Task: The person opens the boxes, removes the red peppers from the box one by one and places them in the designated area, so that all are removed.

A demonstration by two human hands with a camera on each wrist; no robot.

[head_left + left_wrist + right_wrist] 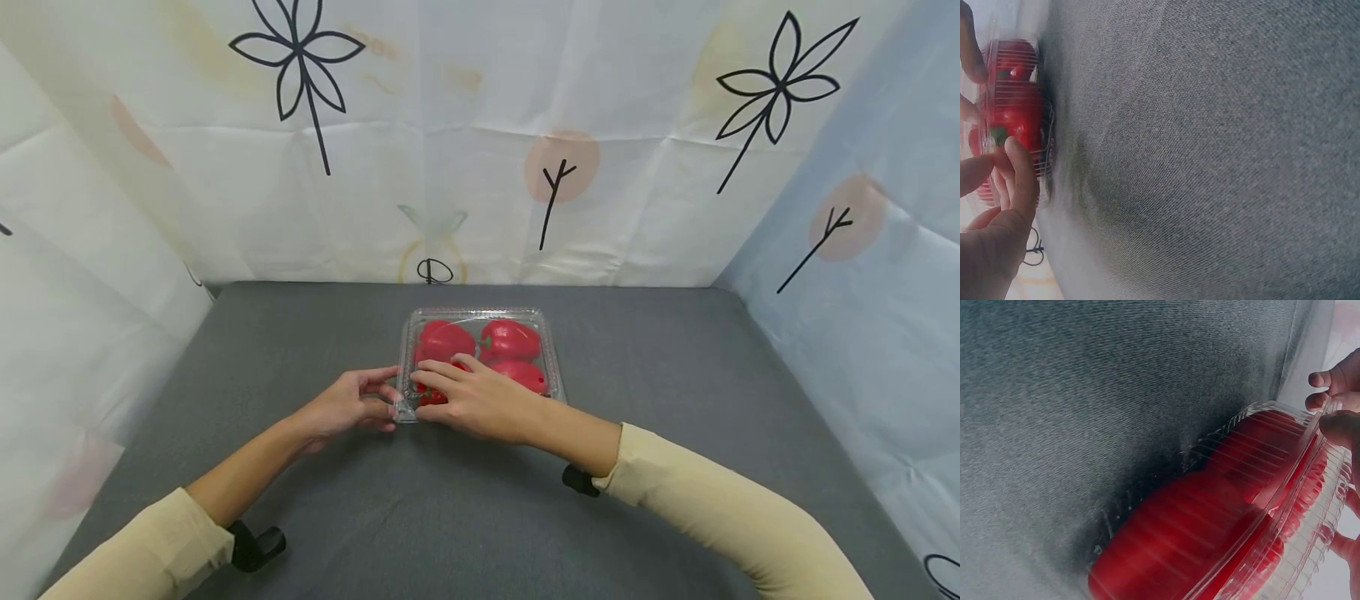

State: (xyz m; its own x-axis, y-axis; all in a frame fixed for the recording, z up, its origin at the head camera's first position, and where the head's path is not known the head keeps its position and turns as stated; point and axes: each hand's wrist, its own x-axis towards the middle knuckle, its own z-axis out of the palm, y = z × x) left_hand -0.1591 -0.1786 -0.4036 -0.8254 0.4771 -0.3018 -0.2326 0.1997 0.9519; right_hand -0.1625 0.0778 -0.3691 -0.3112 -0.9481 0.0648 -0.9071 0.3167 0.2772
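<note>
A clear plastic clamshell container (480, 313) lies on the grey table, with several red bell peppers (512, 339) inside. Its lid lies over the peppers; I cannot tell whether the rim is snapped. At the near left corner my left hand (341, 408) holds the container's edge between fingers and thumb. The left wrist view shows that hand's fingers (1019, 175) against the ribbed side wall. My right hand (487, 400) rests across the near left part of the lid, fingers extended, hiding one pepper partly. A pepper's green stem (999, 135) shows through the plastic.
Grey cloth (645, 375) covers the table around the container. White printed fabric (480, 183) hangs behind, with more fabric along the left and right sides. Dark straps (255, 546) sit at both wrists.
</note>
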